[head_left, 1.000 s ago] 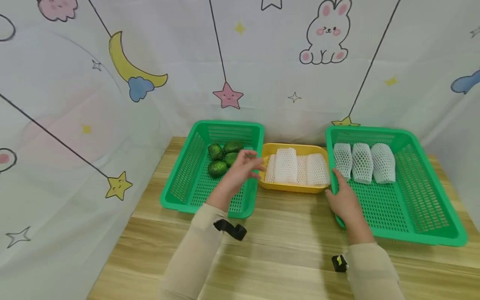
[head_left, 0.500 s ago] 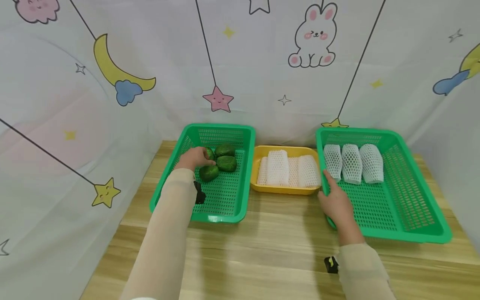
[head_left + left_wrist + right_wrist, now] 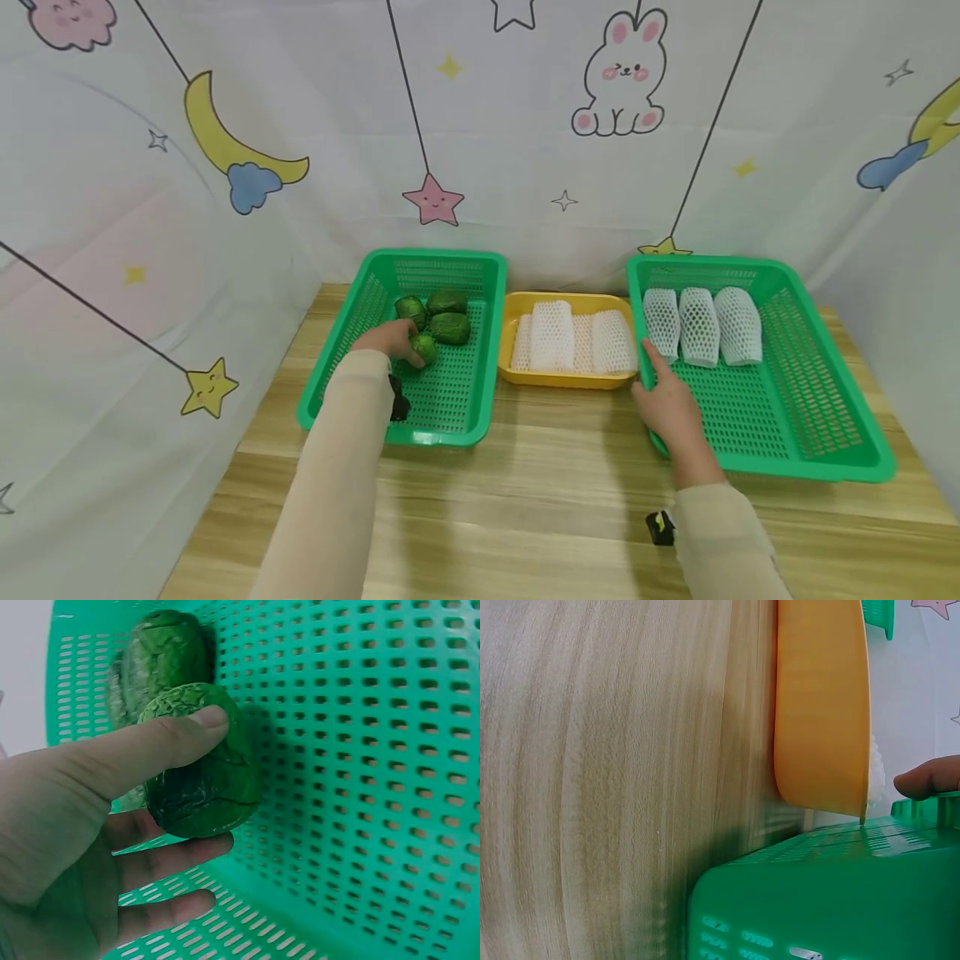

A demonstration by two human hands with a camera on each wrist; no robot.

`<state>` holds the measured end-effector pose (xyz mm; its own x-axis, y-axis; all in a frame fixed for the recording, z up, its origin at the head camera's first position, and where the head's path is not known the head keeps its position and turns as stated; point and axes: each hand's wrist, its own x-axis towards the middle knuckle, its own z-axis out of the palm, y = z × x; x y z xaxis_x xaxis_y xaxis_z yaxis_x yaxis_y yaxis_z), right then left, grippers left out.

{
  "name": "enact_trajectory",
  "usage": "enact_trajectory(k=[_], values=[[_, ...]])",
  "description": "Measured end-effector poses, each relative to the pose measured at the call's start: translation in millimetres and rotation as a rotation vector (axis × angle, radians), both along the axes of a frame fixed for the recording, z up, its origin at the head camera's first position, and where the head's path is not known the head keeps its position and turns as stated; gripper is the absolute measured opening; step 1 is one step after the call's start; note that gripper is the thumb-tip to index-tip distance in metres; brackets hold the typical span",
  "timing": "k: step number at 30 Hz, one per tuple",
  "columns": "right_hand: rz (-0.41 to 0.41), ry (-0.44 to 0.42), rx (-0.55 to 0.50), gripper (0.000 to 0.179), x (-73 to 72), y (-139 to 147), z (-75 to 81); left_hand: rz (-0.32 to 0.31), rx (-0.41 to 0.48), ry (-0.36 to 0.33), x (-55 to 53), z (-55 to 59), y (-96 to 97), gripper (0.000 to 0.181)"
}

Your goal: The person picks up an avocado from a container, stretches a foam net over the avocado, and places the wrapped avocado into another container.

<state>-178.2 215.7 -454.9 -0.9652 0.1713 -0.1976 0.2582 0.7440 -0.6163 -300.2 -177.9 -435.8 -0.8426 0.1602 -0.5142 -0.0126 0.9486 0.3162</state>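
Note:
In the head view my left hand [image 3: 386,337] reaches into the left green basket [image 3: 442,437] and holds a dark green, avocado-like fruit [image 3: 424,348]. The left wrist view shows the thumb across the top of this wrinkled, shiny fruit [image 3: 217,784], with fingers under its lower side. Several similar fruits [image 3: 450,327] lie just behind it. My right hand [image 3: 670,408] rests on the left rim of the right green basket [image 3: 832,471], index finger straight along it. One fingertip [image 3: 915,780] shows above the rim in the right wrist view; the other fingers are hidden there.
Between the baskets stands a yellow tray [image 3: 566,381] holding several white foam net sleeves [image 3: 552,336]. In the right basket, three net-covered pieces [image 3: 699,327] lie side by side along the back. Behind the wooden table [image 3: 517,517] hangs a printed cloth [image 3: 510,133].
My left hand has moved left and down from the yellow tray's edge into the left basket and taken hold of the front fruit. The right hand stays on the rim; the head view has shifted slightly.

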Motion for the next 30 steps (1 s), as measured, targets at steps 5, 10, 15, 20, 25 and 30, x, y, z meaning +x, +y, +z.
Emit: enact_trajectory(k=[5,10,15,20,25,30], values=[[0.001,-0.007,-0.002,0.067,0.3,1.3,-1.3,-0.014,0.056,0.067,-0.9,16.6,-1.8,0.067],[0.008,-0.009,-0.006,0.067,1.0,2.4,-2.5,-0.049,0.149,0.163,2.1,36.2,4.9,0.069],[0.017,-0.003,-0.008,0.067,1.8,3.3,-2.6,-0.082,0.230,0.265,14.9,49.7,19.3,0.067],[0.026,0.000,-0.009,0.067,2.0,3.7,-2.2,-0.067,0.323,0.318,32.4,56.3,39.4,0.066],[0.029,0.007,-0.008,0.067,0.7,3.6,-1.4,0.007,0.478,0.344,56.8,53.1,64.0,0.071],[0.031,0.011,-0.010,0.067,-0.2,2.3,-0.9,0.037,0.526,0.378,78.5,38.6,94.8,0.066]])
